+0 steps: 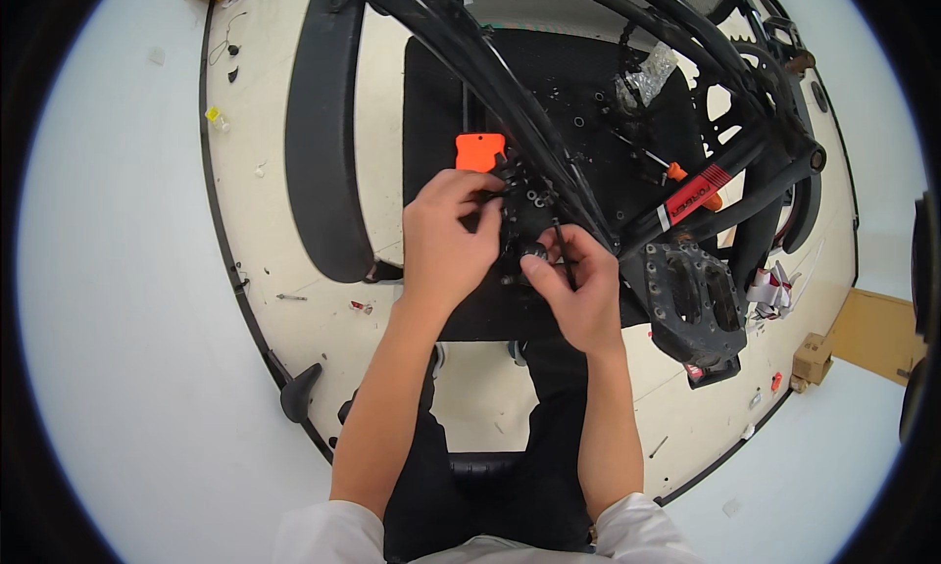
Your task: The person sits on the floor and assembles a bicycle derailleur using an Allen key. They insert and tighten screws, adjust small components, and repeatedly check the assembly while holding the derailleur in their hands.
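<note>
— Over the mat point(431, 103), working w/ left hand point(453, 226) & right hand point(588, 280) so near each other. Why?

— Prob. to keep small stuff within one reach & one look. Note loose washers point(537, 200) b/w both hands.

— And the round part point(534, 253)? Held where?

— Near mat's front edge, left of the slanting tube point(524, 105). Looks pinched b/w right thumb & forefinger, almost no gap; prob. light, to steady w/o covering.

— Rod point(564, 245) too?

— Crossing right fingers; can't tell if gripped or just resting.

— Left grip?

— Fingers curled, tips bunched down at dark bits point(507, 180); can't tell if holding any. Maybe just steadying.

— Orange block point(478, 153)?

— Just beyond left hand; prob. kept clear of fingers, but close.

— Orange-handled tool point(676, 172)?

— On mat, right of tube; prob. w/in right-hand reach.
</note>
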The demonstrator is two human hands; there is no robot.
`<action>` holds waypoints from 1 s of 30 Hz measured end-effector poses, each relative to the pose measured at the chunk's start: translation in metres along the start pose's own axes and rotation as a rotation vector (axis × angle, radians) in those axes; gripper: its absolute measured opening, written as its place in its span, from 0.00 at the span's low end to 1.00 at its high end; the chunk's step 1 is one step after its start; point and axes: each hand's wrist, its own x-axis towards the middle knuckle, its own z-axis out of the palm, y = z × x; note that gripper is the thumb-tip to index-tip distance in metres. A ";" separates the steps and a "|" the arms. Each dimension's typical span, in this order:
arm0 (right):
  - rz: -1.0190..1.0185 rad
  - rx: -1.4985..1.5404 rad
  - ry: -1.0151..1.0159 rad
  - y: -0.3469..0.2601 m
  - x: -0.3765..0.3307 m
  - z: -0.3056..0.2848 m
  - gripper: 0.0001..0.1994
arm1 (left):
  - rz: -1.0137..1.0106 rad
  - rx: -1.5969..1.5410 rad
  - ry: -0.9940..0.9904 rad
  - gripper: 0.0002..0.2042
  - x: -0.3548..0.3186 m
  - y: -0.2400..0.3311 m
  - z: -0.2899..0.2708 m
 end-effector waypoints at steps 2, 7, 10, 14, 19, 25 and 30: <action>0.064 0.044 -0.039 -0.001 0.002 -0.003 0.07 | -0.150 -0.178 0.001 0.07 -0.009 -0.005 -0.014; 0.171 0.171 -0.116 -0.010 0.001 0.003 0.04 | -0.220 -0.501 0.010 0.07 -0.042 0.013 -0.021; 0.198 0.232 -0.116 -0.006 0.000 0.004 0.07 | -0.013 -0.484 0.036 0.09 -0.054 0.013 -0.019; 0.261 0.386 -0.101 -0.013 -0.001 0.002 0.16 | 0.318 -0.005 -0.017 0.09 -0.058 0.013 -0.029; 0.280 0.492 -0.178 -0.008 0.004 -0.003 0.21 | 0.504 -0.013 -0.130 0.11 -0.048 0.008 -0.028; 0.180 0.319 -0.101 -0.020 0.004 0.006 0.15 | -0.120 -0.542 -0.046 0.10 -0.062 0.013 -0.011; 0.058 0.343 -0.106 -0.011 0.001 0.000 0.13 | -0.348 -0.740 -0.068 0.14 -0.065 0.018 -0.006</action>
